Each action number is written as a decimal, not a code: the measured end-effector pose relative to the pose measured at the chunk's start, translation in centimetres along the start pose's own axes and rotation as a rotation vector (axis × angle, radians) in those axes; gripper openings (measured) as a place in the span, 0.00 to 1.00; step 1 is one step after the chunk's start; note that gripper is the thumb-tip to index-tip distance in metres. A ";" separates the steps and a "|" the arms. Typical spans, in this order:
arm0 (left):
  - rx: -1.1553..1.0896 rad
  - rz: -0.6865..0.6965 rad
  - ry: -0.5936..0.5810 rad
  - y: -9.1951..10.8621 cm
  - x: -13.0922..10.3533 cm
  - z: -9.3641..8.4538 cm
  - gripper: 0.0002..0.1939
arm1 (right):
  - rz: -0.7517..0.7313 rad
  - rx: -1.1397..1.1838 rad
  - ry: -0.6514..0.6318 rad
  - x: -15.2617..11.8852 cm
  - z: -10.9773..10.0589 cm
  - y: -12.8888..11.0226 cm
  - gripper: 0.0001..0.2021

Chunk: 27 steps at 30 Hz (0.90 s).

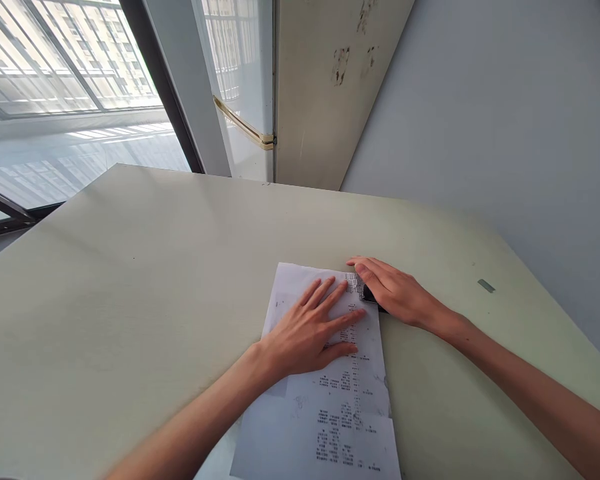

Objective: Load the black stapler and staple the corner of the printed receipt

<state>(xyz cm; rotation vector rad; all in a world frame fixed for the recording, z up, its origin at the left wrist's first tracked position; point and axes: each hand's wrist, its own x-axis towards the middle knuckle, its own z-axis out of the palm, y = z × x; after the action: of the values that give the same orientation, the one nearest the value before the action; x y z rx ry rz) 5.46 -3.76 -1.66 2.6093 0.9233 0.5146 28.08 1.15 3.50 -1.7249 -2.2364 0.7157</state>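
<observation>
Printed paper sheets lie on the table, slightly turned, with their long side running away from me. My left hand rests flat on the upper part of the paper with its fingers spread. At the upper right edge of the paper sits a small black stapler with a shiny metal part. My right hand is over it, gripping it from above, so most of the stapler is hidden. Beside the stapler's front, a patch of short dense marks shows on the paper; I cannot tell whether they are print or staples.
The pale table stretches out around the paper. A small grey-green strip lies on its right side. Behind stand a cabinet-like panel with worn marks and a grey wall. A window is at the left.
</observation>
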 end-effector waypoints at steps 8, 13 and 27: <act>0.012 -0.009 -0.030 0.1 0.1 -0.1 0.31 | 0.007 -0.022 -0.008 0.1 0.0 -0.4 0.24; 0.008 -0.002 -0.008 0.0 0.1 0.2 0.30 | 0.010 -0.047 -0.011 0.2 0.3 -0.2 0.24; 0.031 0.008 0.012 0.1 0.1 0.5 0.30 | -0.007 -0.240 0.022 0.3 1.0 -0.6 0.25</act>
<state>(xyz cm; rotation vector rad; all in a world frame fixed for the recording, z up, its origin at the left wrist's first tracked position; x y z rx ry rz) 5.79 -3.84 -2.09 2.6416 0.9328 0.5220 27.07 1.12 2.92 -1.8179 -2.3942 0.4380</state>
